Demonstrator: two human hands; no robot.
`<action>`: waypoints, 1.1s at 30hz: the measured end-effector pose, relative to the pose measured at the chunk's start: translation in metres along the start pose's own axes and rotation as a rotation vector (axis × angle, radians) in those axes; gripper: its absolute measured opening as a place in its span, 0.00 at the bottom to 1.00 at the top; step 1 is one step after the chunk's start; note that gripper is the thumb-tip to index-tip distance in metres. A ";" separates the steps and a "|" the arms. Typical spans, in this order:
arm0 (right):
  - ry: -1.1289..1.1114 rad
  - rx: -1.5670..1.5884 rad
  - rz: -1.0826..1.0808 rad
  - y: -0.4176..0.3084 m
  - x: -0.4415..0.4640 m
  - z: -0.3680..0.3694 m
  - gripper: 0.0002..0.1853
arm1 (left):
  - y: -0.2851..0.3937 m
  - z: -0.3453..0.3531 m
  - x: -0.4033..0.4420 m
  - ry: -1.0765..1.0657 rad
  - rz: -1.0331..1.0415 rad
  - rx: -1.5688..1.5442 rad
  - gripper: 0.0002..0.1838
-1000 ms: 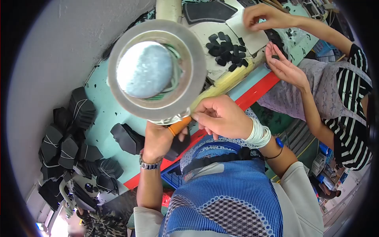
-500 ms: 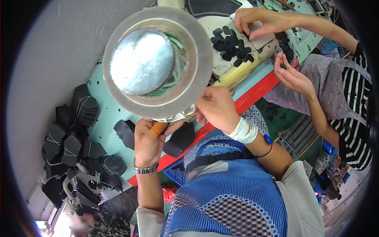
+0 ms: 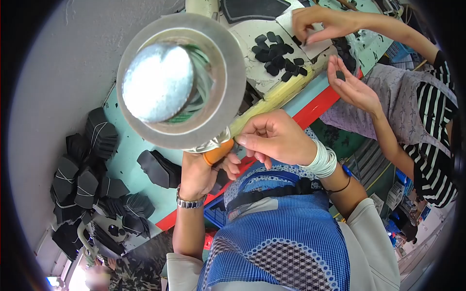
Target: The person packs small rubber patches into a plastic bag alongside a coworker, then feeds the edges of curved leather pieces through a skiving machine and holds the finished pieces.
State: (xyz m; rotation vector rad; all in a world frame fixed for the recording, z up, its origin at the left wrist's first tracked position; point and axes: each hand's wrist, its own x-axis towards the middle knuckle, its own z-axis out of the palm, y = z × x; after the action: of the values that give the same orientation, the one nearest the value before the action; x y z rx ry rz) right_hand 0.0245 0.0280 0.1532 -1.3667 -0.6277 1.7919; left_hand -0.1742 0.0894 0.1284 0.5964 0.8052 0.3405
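Holds left hand (image 3: 198,173), orange finger cover (image 3: 217,153) on, half-curled just below the round metal fixture (image 3: 237,80); has right hand (image 3: 279,138) pinched close beside; cannot tell on what.

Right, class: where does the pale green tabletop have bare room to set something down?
The pale green tabletop looks clearest between the banded stacks of black sheets and the separate black stack beside the left hand. A narrow strip lies between the long yellow bar and red table edge. Crowded: the cream board under small black pieces.
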 end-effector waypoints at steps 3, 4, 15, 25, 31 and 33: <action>0.061 0.075 -0.062 0.006 -0.001 0.010 0.11 | -0.002 0.003 0.003 0.101 0.045 -0.148 0.10; 0.109 0.107 -0.108 0.012 -0.001 0.015 0.11 | -0.007 0.014 0.003 0.214 0.104 -0.178 0.10; 0.276 0.098 -0.197 0.023 0.001 0.029 0.10 | -0.038 0.041 0.003 0.285 0.149 -0.324 0.09; 0.622 -0.187 -0.291 0.037 0.034 0.011 0.09 | -0.003 0.010 -0.019 0.076 0.064 -0.214 0.21; 0.606 0.020 -0.193 -0.002 0.013 -0.025 0.13 | -0.006 0.011 -0.015 0.117 0.014 -0.189 0.18; 0.427 -0.026 -0.085 0.002 -0.001 -0.012 0.14 | -0.013 0.008 -0.008 0.108 0.037 -0.213 0.16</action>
State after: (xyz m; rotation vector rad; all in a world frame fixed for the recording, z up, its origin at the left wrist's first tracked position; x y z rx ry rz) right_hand 0.0351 0.0251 0.1489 -1.6498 -0.4687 1.3684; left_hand -0.1729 0.0723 0.1296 0.3960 0.8495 0.4897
